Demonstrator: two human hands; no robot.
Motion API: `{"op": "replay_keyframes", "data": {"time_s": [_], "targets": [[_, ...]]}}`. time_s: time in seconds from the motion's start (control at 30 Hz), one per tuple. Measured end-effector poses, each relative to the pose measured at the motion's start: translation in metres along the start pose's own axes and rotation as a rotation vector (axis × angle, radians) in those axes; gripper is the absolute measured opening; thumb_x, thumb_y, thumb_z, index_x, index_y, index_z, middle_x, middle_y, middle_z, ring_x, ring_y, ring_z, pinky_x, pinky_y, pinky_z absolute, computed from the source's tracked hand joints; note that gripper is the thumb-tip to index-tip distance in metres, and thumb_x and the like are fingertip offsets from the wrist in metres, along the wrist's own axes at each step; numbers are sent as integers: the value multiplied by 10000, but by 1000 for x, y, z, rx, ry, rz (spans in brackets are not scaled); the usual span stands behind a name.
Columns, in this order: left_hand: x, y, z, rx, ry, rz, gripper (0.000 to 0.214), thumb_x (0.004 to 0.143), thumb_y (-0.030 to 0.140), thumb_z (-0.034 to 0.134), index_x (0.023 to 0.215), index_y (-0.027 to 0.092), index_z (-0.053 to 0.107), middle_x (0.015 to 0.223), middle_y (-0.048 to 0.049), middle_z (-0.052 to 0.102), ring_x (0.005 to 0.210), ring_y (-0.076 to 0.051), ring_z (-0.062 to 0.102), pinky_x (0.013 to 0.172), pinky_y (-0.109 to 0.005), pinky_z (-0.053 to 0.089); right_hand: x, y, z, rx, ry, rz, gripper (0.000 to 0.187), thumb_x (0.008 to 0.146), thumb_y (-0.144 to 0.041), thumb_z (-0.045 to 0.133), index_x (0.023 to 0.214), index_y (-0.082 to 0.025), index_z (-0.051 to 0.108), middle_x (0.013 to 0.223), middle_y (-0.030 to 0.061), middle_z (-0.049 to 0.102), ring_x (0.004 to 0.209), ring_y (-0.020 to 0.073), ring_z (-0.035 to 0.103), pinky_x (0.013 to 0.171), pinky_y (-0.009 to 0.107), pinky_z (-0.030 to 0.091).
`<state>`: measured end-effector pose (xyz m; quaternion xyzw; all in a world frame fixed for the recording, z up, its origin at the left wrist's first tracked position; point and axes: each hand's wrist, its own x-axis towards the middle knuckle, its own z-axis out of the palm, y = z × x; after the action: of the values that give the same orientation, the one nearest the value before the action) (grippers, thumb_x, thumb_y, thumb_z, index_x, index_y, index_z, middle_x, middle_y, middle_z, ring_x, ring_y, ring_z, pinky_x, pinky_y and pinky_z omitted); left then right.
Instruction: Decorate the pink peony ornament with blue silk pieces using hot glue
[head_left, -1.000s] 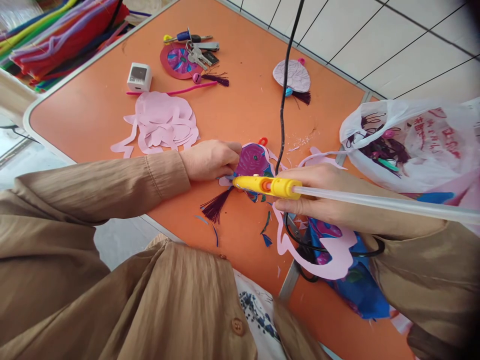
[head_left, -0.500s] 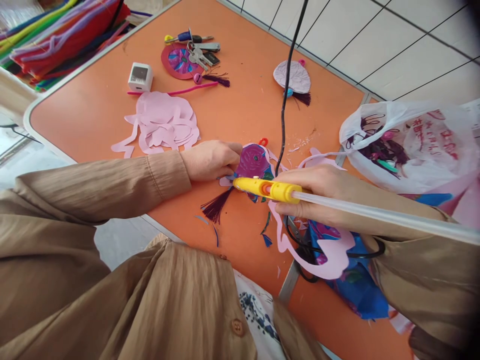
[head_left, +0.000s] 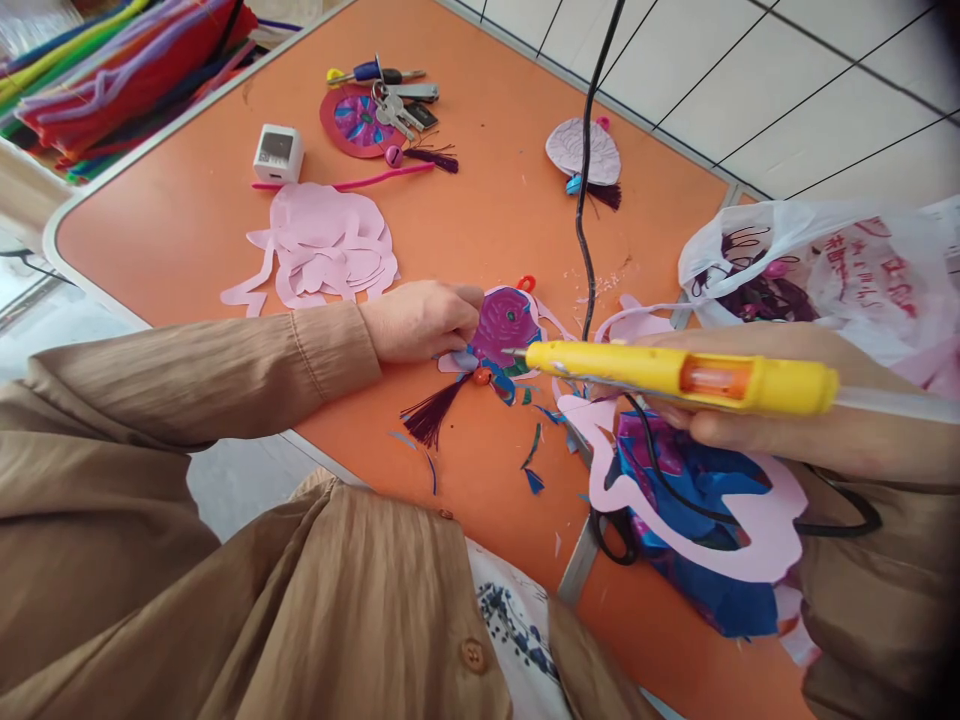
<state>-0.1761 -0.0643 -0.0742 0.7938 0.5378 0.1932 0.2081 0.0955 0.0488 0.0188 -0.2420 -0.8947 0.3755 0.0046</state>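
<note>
My left hand (head_left: 431,322) is closed on the left edge of a purple and blue paper ornament (head_left: 504,322), its fingertips partly hidden. The ornament lies on the orange table, with a red loop at its top, an orange-red bell (head_left: 481,376) and a dark tassel (head_left: 433,412) at its lower left. In my right hand (head_left: 757,350) is a yellow hot glue gun (head_left: 660,372), its metal tip pointing left over the ornament. A clear glue stick sticks out of its rear. A curling pink paper offcut (head_left: 675,530) hangs below my right hand.
Black cord (head_left: 586,200) runs down past the ornament. Scissors (head_left: 615,535) lie partly under blue patterned paper (head_left: 720,580). Around are pink paper pieces (head_left: 330,240), a white adapter (head_left: 278,155), keys (head_left: 401,108), a white shell-shaped ornament (head_left: 581,150) and a plastic bag (head_left: 847,260).
My right hand has drawn the glue gun to the right and up, off the ornament's lower left, uncovering the bell. The pink offcut moved right with it. My left hand stays in place.
</note>
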Motion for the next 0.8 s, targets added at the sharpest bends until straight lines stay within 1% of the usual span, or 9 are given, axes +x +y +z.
{"op": "replay_keyframes", "data": {"time_s": [0.1,0.23,0.3,0.43,0.47,0.57,0.67,0.73,0.8], "targets": [[0,-2,-4,-65,3,-12,202,835,126,505,650,167,575,850,-58,637,727,-125,589,694,-228,475,-4,15,-12,123,85,9,356,787,-645,713,1006,-371,778,839,64,719,779,285,674,671,449,526],[-5,-4,-20,-161,62,-110,147,822,223,574,693,162,608,861,-46,652,699,-111,590,665,-224,479,-2,30,-20,-147,283,43,375,779,-535,759,1058,-287,723,961,64,729,840,280,678,744,440,525],[-8,-2,-29,-203,102,-156,164,840,268,574,723,160,614,877,-57,671,715,-114,600,657,-226,483,1,35,-17,-229,313,1,408,746,-501,777,1046,-243,677,991,84,713,859,275,666,755,420,519],[-13,7,-40,-303,218,-217,206,834,352,585,718,182,593,814,-54,675,659,-125,585,596,-252,494,1,41,-4,-313,367,-82,238,790,-313,699,999,-237,615,1098,127,693,990,287,651,825,424,524],[-13,9,-41,-343,204,-240,219,846,374,579,728,190,590,812,-50,681,623,-115,562,556,-246,481,-1,42,-1,-307,396,-87,235,786,-295,699,996,-242,608,1127,131,688,1027,293,646,848,432,526],[-16,17,-46,-449,208,-305,214,874,381,549,785,195,605,777,-52,684,542,-106,524,476,-257,443,-12,45,7,-186,533,-50,322,742,-297,777,1012,-252,608,1168,123,675,1061,295,644,834,426,547],[-20,24,-51,-495,235,-305,207,885,369,544,808,191,614,798,-63,701,501,-100,518,462,-275,441,-26,48,10,76,734,-30,421,672,-351,860,993,-264,601,1013,74,690,922,271,681,785,430,570],[-20,28,-52,-519,167,-264,197,875,352,570,769,191,603,872,-74,734,516,-100,546,464,-266,444,-34,49,9,231,841,-68,446,639,-432,883,946,-274,600,963,55,689,810,252,686,774,449,577],[-19,34,-50,-497,65,-198,196,861,325,601,720,189,589,966,-81,760,588,-109,600,493,-247,456,-40,49,5,357,864,-96,476,614,-531,881,920,-282,616,1030,64,683,729,230,666,726,443,573]]}}
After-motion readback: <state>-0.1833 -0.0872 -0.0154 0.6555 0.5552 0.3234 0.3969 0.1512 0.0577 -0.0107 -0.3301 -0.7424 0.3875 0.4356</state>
